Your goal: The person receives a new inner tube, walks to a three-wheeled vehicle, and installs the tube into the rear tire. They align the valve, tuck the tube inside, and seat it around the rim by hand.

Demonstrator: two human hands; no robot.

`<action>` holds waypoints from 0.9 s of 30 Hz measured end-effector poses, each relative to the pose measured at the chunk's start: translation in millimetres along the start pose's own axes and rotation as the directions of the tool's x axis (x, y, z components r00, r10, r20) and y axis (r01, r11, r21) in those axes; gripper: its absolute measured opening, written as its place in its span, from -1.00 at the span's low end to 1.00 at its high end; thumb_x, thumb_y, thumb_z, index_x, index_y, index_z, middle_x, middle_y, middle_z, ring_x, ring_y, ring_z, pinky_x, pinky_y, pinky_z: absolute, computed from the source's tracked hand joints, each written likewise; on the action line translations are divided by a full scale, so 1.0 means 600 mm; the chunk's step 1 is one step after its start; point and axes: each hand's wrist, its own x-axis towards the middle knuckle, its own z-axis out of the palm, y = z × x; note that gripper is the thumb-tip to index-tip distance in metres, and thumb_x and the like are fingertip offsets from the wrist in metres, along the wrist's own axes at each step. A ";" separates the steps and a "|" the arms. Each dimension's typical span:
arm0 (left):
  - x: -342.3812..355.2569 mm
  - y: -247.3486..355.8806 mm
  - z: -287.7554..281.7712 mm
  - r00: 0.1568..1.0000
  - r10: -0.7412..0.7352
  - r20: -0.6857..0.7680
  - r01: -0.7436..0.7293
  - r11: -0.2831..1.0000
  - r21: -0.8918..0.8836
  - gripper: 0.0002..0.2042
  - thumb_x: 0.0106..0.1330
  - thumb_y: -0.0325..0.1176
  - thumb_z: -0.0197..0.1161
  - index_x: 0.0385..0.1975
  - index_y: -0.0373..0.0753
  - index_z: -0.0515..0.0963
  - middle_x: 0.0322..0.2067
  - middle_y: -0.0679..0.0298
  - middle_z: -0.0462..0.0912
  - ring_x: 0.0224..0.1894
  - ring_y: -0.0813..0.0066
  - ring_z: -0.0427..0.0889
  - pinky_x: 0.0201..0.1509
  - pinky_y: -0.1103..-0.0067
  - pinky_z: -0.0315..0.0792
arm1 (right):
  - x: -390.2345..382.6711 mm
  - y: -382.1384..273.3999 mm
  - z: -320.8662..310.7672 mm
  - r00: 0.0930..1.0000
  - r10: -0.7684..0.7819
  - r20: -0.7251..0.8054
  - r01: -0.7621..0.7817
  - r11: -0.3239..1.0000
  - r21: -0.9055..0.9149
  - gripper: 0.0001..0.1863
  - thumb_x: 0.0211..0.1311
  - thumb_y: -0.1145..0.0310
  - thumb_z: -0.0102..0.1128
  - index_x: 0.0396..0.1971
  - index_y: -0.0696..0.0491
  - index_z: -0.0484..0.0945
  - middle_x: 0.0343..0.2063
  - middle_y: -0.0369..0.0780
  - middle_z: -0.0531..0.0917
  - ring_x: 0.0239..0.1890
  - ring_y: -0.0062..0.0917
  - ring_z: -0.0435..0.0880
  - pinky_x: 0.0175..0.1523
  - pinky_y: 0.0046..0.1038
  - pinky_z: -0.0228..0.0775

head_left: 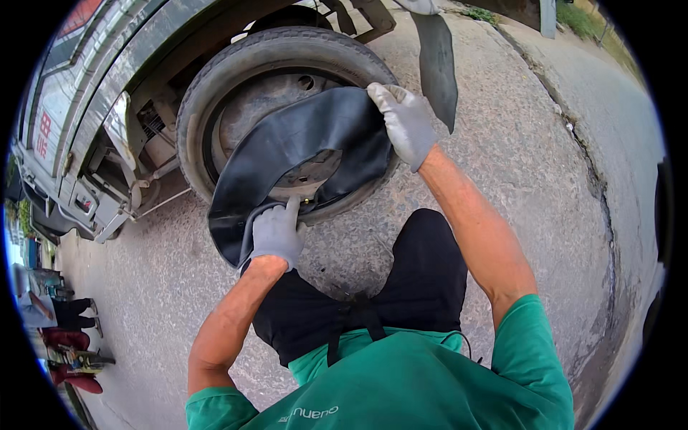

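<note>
A limp black inner tube (295,132) hangs in front of a vehicle wheel (192,118), covering much of its rim. My left hand (276,231), in a grey glove, is closed on the tube's lower left part, with the index finger stretched toward the brass valve (307,201). At the upper right, my gloved right hand (403,123) pinches the tube's edge between thumb and fingers. Through the hole of the tube a piece of the dusty wheel disc shows. The wheel's lower edge is mostly hidden behind the tube.
The grey truck body (86,136) rises at the left, over the wheel. A dark rubber flap (436,72) hangs right of the wheel. Rough concrete ground (530,165) lies around, with a long crack (598,179) at right. Far left, people (61,313) and a motorbike (82,360) are visible.
</note>
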 end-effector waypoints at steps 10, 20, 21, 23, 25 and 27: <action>-0.024 -0.024 -0.006 0.984 0.119 -0.132 -0.119 0.993 0.009 -0.46 0.20 -0.29 0.34 0.22 -0.22 0.49 -0.30 0.09 0.61 -0.15 0.05 0.61 -0.01 0.19 0.44 | 0.004 0.036 -0.004 0.999 -0.033 0.017 0.031 0.991 0.133 -0.71 0.50 0.22 0.25 -0.13 0.18 0.68 -0.24 -0.40 0.68 -0.16 -0.78 0.54 0.04 -0.64 0.38; -0.004 -0.018 0.011 0.988 0.115 -0.102 -0.110 0.993 0.050 -0.52 0.14 -0.24 0.43 0.07 -0.25 0.56 -0.27 0.09 0.62 -0.11 0.03 0.61 0.05 0.20 0.43 | 0.013 0.048 -0.023 0.996 -0.057 0.070 0.042 0.980 0.194 -0.70 0.52 0.22 0.21 -0.08 0.17 0.69 -0.19 -0.38 0.71 -0.13 -0.76 0.58 0.05 -0.60 0.43; 0.005 -0.015 0.010 0.994 0.104 -0.046 -0.100 0.992 0.080 -0.54 0.14 -0.23 0.43 0.04 -0.24 0.57 -0.26 0.08 0.63 -0.11 0.02 0.61 0.06 0.20 0.44 | 0.011 0.045 -0.025 0.994 -0.063 0.091 0.045 0.981 0.188 -0.70 0.53 0.21 0.20 -0.07 0.16 0.69 -0.18 -0.37 0.71 -0.13 -0.75 0.58 0.05 -0.59 0.44; 0.026 -0.010 0.005 0.995 0.079 0.064 -0.087 0.986 0.142 -0.58 0.14 -0.19 0.43 -0.04 -0.24 0.59 -0.24 0.06 0.64 -0.09 0.01 0.62 0.07 0.20 0.46 | 0.011 0.047 -0.030 0.991 -0.063 0.117 0.034 0.972 0.233 -0.66 0.58 0.20 0.10 -0.03 0.19 0.64 -0.14 -0.32 0.71 -0.10 -0.69 0.61 0.09 -0.55 0.46; 0.041 -0.014 -0.005 0.988 0.054 0.146 -0.063 0.996 0.058 -0.58 0.15 -0.18 0.43 -0.03 -0.25 0.61 -0.20 0.02 0.67 -0.05 -0.02 0.63 0.08 0.20 0.48 | 0.021 0.052 -0.041 0.980 -0.098 0.174 0.052 0.966 0.252 -0.65 0.60 0.20 0.05 -0.04 0.19 0.64 -0.14 -0.30 0.71 -0.10 -0.67 0.62 0.09 -0.54 0.48; 0.049 -0.015 -0.010 0.976 0.060 0.209 -0.058 0.998 -0.015 -0.57 0.16 -0.15 0.42 -0.02 -0.26 0.63 -0.16 -0.03 0.69 -0.02 -0.05 0.65 0.10 0.21 0.50 | 0.036 0.051 -0.055 0.952 -0.162 0.261 0.098 0.965 0.245 -0.68 0.60 0.21 0.06 -0.07 0.15 0.67 -0.16 -0.32 0.72 -0.13 -0.71 0.61 0.07 -0.57 0.47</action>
